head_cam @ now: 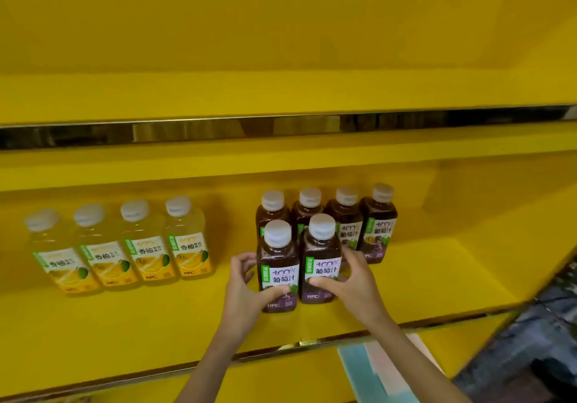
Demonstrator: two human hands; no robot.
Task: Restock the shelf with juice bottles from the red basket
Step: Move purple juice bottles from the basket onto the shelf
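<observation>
Two dark purple grape juice bottles stand upright side by side on the yellow shelf [421,280], in front of a back row of several like them [377,218]. My left hand [246,290] is wrapped around the left front bottle [277,265], thumb across its label. My right hand [349,280] grips the right front bottle [321,255] from its right side. Both bottles rest on the shelf surface. The red basket is out of view.
Several pale yellow pomelo juice bottles [146,243] stand in a row at the left of the same shelf. A higher yellow shelf with a dark reflective front strip [281,127] overhangs. Below the shelf edge lies a blue and white sheet [374,371].
</observation>
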